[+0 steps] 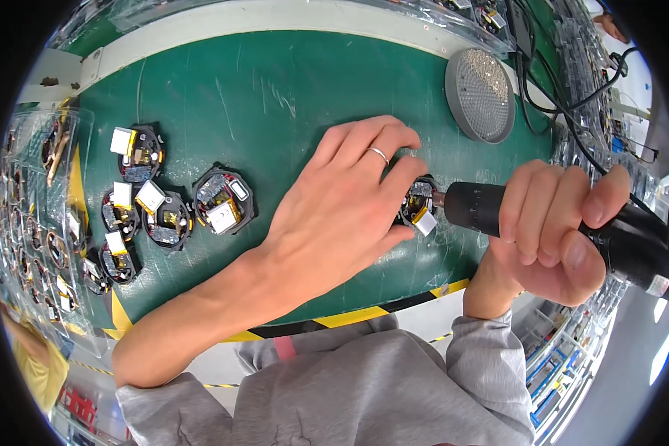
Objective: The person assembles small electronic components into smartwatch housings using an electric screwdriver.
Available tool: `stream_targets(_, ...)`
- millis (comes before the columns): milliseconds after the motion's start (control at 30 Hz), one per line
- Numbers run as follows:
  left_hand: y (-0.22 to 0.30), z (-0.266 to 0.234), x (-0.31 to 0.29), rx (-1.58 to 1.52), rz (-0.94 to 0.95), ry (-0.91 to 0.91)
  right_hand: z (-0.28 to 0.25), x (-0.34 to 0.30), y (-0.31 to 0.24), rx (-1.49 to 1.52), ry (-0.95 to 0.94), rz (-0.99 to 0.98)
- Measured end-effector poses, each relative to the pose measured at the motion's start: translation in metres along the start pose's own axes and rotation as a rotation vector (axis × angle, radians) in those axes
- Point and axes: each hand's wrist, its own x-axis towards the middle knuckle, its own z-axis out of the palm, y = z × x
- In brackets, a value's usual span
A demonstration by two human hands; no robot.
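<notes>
Right of centre, our right grip (551, 215) clamps the driver (472, 208); left grip (342, 195) pinches the unit (419, 192). A tilted driver could, we judge, skid its bit (439, 199) into the battery (425, 222).

This is an electronics assembly workshop: a green bench top (275, 97) edged with striped tape (346, 317) carries open circuit-board units (167, 219) at nine o'clock, beside stacked clear trays (88, 137), and a black driver (472, 207) is in use at three. Stocked shelving (565, 383) stands at four o'clock, another worker (41, 364) at eight.
</notes>
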Motion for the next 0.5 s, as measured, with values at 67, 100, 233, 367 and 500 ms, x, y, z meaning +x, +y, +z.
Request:
stream_targets(67,-0.0011,-0.0001,-0.0012,0.021,0.0,-0.005,-0.001,0.0005,-0.0008,-0.029,-0.025,0.013)
stream_targets(100,-0.0013,-0.0003,-0.0013,0.016,-0.003,-0.005,-0.0016,0.0007,-0.0012,-0.055,-0.054,0.015)
stream_targets(233,-0.0018,-0.0003,-0.0018,0.02,-0.01,-0.015,-0.0018,0.0008,-0.0002,-0.069,-0.051,0.024)
stream_targets(367,-0.0012,-0.0002,-0.0012,0.013,-0.016,-0.021,-0.0015,0.0014,-0.0016,-0.097,-0.074,0.027)
stream_targets(500,-0.0005,-0.0014,-0.0011,0.014,-0.016,-0.019,-0.0006,0.0013,-0.0031,-0.13,-0.084,0.042)
